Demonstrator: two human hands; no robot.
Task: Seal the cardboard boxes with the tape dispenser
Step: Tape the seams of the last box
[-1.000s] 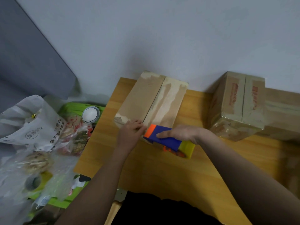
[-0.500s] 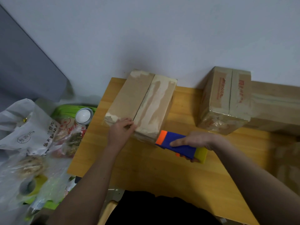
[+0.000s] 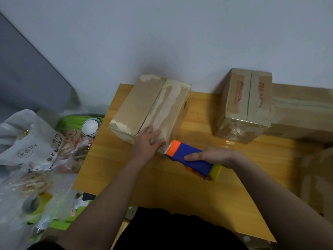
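Note:
A long cardboard box (image 3: 144, 103) with closed flaps and torn paper patches lies on the wooden table (image 3: 180, 186), at its far left. My left hand (image 3: 146, 145) presses flat on the box's near end, over the seam. My right hand (image 3: 214, 156) grips a blue tape dispenser (image 3: 191, 159) with an orange head and yellow rear; its head sits just off the box's near right corner. A second, taped box (image 3: 246, 103) with red print stands at the right.
A larger cardboard box (image 3: 302, 112) sits behind the second one on the right. Left of the table are plastic bags (image 3: 27, 145) of food, a green tray (image 3: 72, 121) and a white round lid (image 3: 90, 127). A grey wall runs behind.
The tape dispenser pulled back from the box's near end toward the right, then its head came close to the corner again. My left hand slid right along the box end onto the seam.

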